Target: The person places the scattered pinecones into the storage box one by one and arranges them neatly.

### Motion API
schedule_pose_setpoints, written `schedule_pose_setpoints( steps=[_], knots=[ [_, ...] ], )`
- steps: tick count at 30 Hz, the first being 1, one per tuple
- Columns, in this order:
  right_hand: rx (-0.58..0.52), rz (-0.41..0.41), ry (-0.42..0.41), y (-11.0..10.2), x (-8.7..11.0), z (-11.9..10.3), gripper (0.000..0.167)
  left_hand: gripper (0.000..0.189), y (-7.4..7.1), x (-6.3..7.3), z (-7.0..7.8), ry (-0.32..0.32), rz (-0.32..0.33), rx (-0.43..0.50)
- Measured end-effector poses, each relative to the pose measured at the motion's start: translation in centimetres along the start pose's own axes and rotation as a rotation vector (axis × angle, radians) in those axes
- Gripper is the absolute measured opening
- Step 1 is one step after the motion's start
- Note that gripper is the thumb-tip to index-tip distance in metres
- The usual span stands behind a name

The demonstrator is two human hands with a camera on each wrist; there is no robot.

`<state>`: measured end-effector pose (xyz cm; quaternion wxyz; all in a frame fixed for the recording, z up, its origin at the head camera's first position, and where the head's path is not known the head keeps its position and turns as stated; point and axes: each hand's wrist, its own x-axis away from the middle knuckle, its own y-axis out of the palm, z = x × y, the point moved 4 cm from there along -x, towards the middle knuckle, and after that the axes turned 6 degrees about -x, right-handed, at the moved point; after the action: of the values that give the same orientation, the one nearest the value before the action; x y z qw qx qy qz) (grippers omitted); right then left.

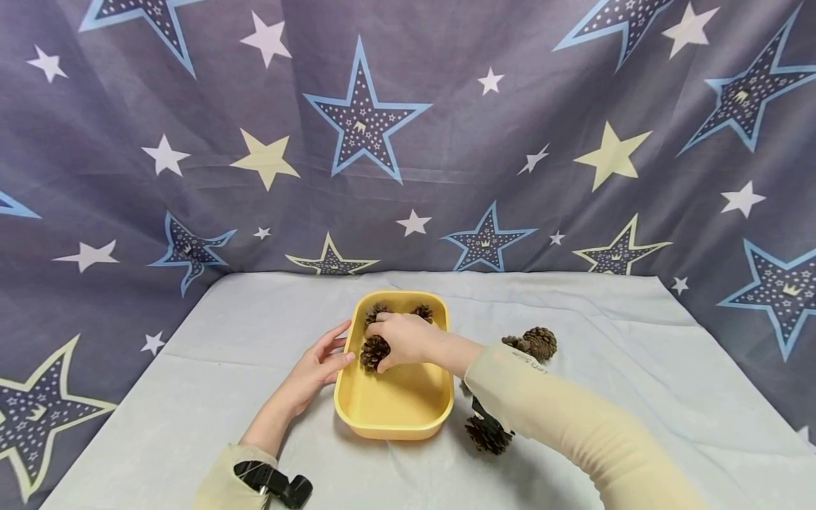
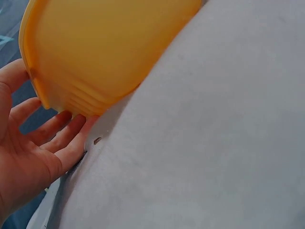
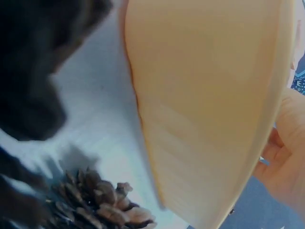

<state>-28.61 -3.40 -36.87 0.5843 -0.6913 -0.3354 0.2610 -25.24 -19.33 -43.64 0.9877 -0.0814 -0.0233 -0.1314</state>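
A yellow tub (image 1: 394,418) stands on the cloth-covered table. My right hand (image 1: 408,340) reaches over its right rim and grips a brown pine cone (image 1: 374,353) inside, thumb and fingers around it. Two other pine cones lie toward the tub's far end: one at the left (image 1: 377,312), one at the right (image 1: 423,312), both partly hidden by the hand. My left hand (image 1: 321,361) is at the tub's left side, fingers extended along the outer wall and thumb near the rim. In the left wrist view, these relaxed fingers touch the yellow wall from outside.
Right of the tub, a pine cone (image 1: 540,343) lies beside another (image 1: 515,343), partly behind my sleeve. A darker pine cone (image 1: 488,435) sits nearer, below the right forearm. A star-patterned curtain (image 1: 408,142) hangs behind the pale table cloth (image 1: 255,312).
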Motion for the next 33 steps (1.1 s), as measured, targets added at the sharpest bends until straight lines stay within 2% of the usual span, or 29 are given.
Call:
schedule_pose_setpoints(
  steps=[8,15,20,26,33],
  knots=[
    [0.027,0.010,0.005,0.1,-0.1,-0.2,0.058,0.064,0.1,-0.1,0.0,0.008,-0.002,0.009],
    [0.003,0.019,0.024,-0.3,0.0,0.2,0.054,0.064,0.1,-0.1,0.0,0.013,-0.002,0.011],
    [-0.022,0.017,0.046,-1.1,0.4,0.7,0.050,0.064,0.1,-0.1,0.0,0.011,0.006,0.010],
    [-0.058,0.047,0.033,-2.5,1.1,1.5,0.043,0.064,0.1,0.0,0.1,0.010,0.019,0.014],
    [-0.083,0.087,0.053,-3.5,2.4,3.4,0.046,0.065,0.1,0.0,0.0,0.011,0.021,0.010]
  ],
)
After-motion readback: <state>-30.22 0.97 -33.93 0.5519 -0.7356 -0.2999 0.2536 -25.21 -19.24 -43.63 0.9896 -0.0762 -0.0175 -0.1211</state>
